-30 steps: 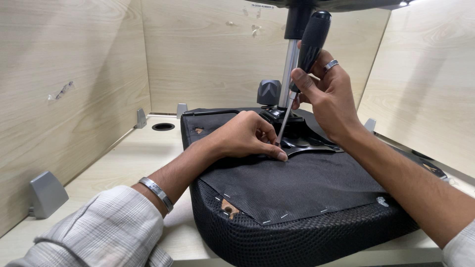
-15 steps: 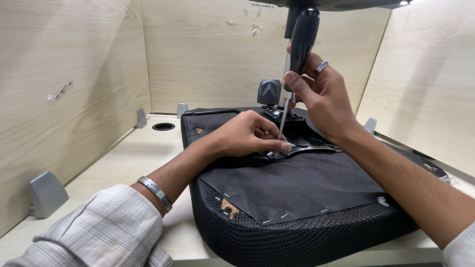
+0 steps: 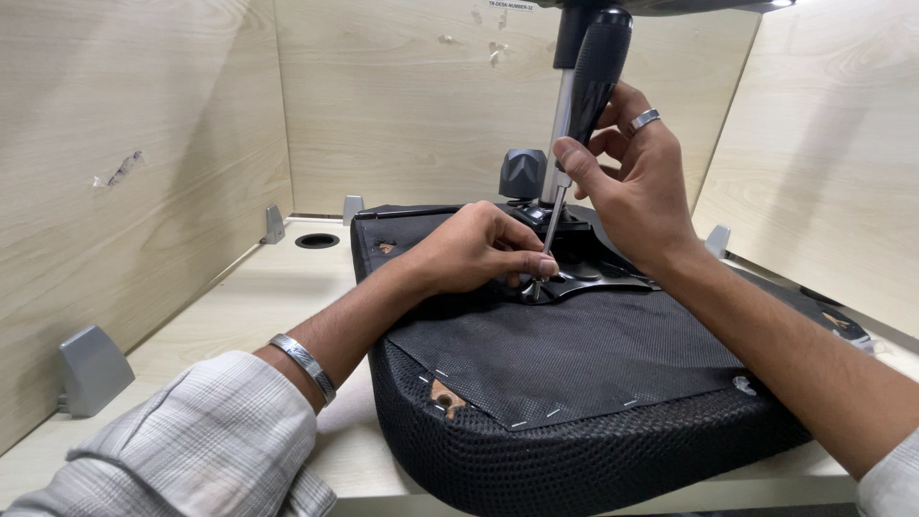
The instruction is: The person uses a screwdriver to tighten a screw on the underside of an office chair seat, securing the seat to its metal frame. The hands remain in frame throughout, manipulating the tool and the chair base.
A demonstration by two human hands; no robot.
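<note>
The pale wooden desk [image 3: 239, 316] fills the lower left of the frame, walled by wood-grain partitions [image 3: 124, 163] on the left, back and right. On it lies an upturned chair seat [image 3: 574, 383], taking up the centre and lower right: black mesh round the sides, black fabric stapled across the underside. A black metal plate [image 3: 593, 278] sits on that underside at centre frame, and from it a silvery column [image 3: 563, 115] rises to the top edge. The left hand [image 3: 469, 251] comes in from the lower left, a metal bracelet [image 3: 304, 362] on its wrist, and rests on the seat just left of the plate, fingertips pinched together at the tip of a screwdriver [image 3: 579, 124]. The right hand [image 3: 641, 187], reaching in from the lower right with a ring on one finger, has its grip clamped round the screwdriver's black handle in the upper centre; the shaft slants down and left to the plate. A grey bracket [image 3: 91, 369] stands at the left edge, and a round cable hole [image 3: 316, 240] shows in the desk near the back wall
</note>
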